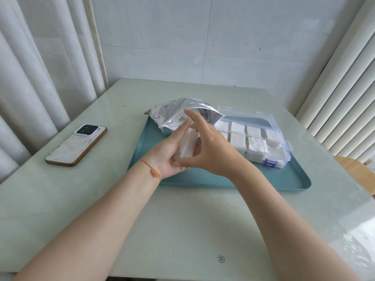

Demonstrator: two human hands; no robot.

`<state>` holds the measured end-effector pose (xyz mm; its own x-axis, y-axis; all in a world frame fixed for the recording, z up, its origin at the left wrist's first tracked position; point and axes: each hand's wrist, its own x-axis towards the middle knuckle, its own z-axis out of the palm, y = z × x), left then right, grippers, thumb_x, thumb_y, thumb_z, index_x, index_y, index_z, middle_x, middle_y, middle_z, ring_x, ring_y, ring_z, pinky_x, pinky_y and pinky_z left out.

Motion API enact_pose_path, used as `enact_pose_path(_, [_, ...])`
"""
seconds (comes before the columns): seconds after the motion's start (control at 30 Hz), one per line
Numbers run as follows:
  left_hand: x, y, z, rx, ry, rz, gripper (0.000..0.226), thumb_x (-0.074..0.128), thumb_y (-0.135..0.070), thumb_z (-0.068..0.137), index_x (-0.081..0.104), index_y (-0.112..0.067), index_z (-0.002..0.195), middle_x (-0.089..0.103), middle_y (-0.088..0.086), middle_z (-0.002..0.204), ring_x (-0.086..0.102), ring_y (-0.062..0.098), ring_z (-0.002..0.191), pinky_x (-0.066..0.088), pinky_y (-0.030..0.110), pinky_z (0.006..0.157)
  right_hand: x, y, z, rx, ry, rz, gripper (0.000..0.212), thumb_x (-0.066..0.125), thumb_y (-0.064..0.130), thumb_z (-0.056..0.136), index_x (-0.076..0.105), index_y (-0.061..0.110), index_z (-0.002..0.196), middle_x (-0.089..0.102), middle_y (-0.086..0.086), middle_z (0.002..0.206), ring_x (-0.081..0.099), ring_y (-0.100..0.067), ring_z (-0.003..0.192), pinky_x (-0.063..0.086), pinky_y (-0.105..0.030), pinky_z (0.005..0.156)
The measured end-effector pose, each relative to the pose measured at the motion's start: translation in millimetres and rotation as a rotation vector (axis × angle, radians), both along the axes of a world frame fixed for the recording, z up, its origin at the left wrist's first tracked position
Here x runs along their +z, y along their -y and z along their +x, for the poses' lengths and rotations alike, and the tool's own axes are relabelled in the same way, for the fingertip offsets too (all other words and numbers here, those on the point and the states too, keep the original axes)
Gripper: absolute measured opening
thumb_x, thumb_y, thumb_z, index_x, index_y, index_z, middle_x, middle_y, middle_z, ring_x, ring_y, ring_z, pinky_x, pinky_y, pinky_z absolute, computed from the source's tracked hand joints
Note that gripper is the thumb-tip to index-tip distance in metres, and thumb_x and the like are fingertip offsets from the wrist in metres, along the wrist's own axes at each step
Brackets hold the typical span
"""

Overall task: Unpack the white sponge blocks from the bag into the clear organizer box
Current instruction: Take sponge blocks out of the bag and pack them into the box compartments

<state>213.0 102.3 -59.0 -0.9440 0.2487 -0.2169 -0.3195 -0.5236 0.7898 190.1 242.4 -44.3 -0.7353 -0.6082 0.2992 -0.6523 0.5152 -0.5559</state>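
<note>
**Sponge blocks in hand, between bag and box**

I hold a few white sponge blocks (pixel 187 144) between my two hands, just in front of the bag (pixel 178 116). My left hand (pixel 172 157) lies palm up under them, its fingers straight and making a shelf so the soft pieces do not slip. My right hand (pixel 209 151) comes over from the other side, thumb low and fingers curled round the blocks' near edge. I judge I am squaring the little stack so it will drop neatly into one compartment.

The bag, silver with blue print, lies open just behind my hands, its mouth turned toward me so I can reach in; something white shows inside, so I think more is left. To the right of the bag stands the clear box (pixel 261 138), its lid (pixel 243 116) thrown back. Most of its compartments already hold white blocks, so the job seems well along.

Bag and box both rest on a blue tray (pixel 263 179), which keeps the work together. Well to the left of the bag, off the tray, a phone (pixel 76 146) lies face down on the bench (pixel 182 230).
</note>
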Motion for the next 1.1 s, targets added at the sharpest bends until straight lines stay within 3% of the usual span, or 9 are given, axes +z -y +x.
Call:
enact_pose_path(0.07, [-0.4,-0.2,-0.4,0.021,-0.025,-0.005,0.059,0.053,-0.067,0.086,0.052,-0.019,0.120,0.050,0.006,0.116,0.051,0.020,0.110,0.050,0.028,0.083,-0.2,-1.9,-0.5,0.019,0.009,0.071,0.122,0.088,0.047,0.059,0.009,0.040,0.152,0.042,0.009,0.126,0.041,-0.013,0.119,0.041,-0.043,0.101])
enact_pose_path(0.17, [2.6,1.4,-0.1,0.031,0.005,0.013,0.064,0.047,-0.072,0.085,0.065,-0.016,0.111,0.065,0.005,0.101,0.066,0.019,0.091,0.056,0.029,0.075,-3.0,-2.5,-2.6,0.021,-0.052,0.177,0.123,0.085,0.051,0.061,0.002,0.042,0.152,0.042,0.007,0.134,0.039,-0.017,0.125,0.039,-0.044,0.103])
enact_pose_path(0.27, [4.8,0.9,2.4,-0.003,0.010,0.010,0.058,0.046,-0.070,0.087,0.075,-0.019,0.091,0.071,0.000,0.087,0.070,0.015,0.079,0.056,0.026,0.068,-1.7,-2.1,-3.3,0.001,-0.041,0.064,0.114,0.082,0.044,0.068,0.007,0.040,0.153,0.044,0.009,0.122,0.044,-0.018,0.121,0.044,-0.045,0.099])
enact_pose_path(0.43, [3.2,-0.4,3.0,-0.027,0.012,-0.015,0.040,0.058,-0.062,0.083,0.070,-0.026,0.095,0.062,-0.004,0.098,0.062,0.012,0.093,0.047,0.026,0.077,-1.6,-0.5,-2.6,0.015,0.001,0.030,0.119,0.084,0.044,0.063,0.004,0.047,0.151,0.044,0.008,0.131,0.040,-0.011,0.118,0.046,-0.047,0.096])
enact_pose_path(0.6, [5.7,-2.2,4.6,-0.008,0.012,0.033,0.039,0.055,-0.062,0.082,0.072,-0.027,0.089,0.064,-0.006,0.096,0.066,0.010,0.087,0.052,0.024,0.069,-1.3,2.7,-0.4,0.067,0.046,-0.067,0.112,0.074,0.043,0.064,0.003,0.050,0.150,0.049,0.008,0.123,0.048,-0.011,0.117,0.047,-0.050,0.094])
enact_pose_path(0.73, [6.8,-3.3,5.5,-0.005,0.016,-0.020,0.041,0.061,-0.067,0.082,0.064,-0.028,0.096,0.053,-0.003,0.098,0.051,0.013,0.099,0.041,0.026,0.079,-1.0,-0.3,-0.1,0.088,0.052,-0.017,0.125,0.087,0.032,0.064,-0.002,0.051,0.150,0.044,0.009,0.127,0.046,0.005,0.086,0.047,-0.044,0.093])
enact_pose_path(0.9, [2.9,-1.2,5.6,-0.022,-0.004,0.023,0.025,0.062,-0.042,0.083,0.078,-0.024,0.082,0.071,-0.006,0.087,0.069,0.008,0.080,0.053,0.020,0.071,-1.8,-0.2,-2.9,0.033,0.030,-0.081,0.121,0.087,0.034,0.069,0.000,0.041,0.153,0.050,0.007,0.089,0.046,-0.003,0.073,0.040,-0.028,0.073])
enact_pose_path(1.0, [0.1,-0.1,5.4,-0.058,-0.037,-0.008,0.016,0.060,-0.029,0.088,0.072,-0.021,0.097,0.069,-0.002,0.092,0.068,0.010,0.083,0.053,0.022,0.068,2.3,-4.3,-1.9,0.038,0.051,-0.018,0.132,0.092,0.041,0.059,-0.003,0.048,0.151,0.048,0.007,0.117,0.047,0.001,0.096,0.043,-0.039,0.096])
enact_pose_path(1.1, [1.0,1.5,5.5,-0.089,-0.099,-0.012,0.019,0.055,-0.023,0.091,0.070,-0.020,0.103,0.067,0.002,0.098,0.066,0.015,0.088,0.051,0.025,0.072,2.1,-4.4,-2.9,0.047,0.067,0.019,0.135,0.091,0.042,0.057,-0.007,0.053,0.149,0.050,0.007,0.122,0.043,0.008,0.086,0.045,-0.044,0.097])
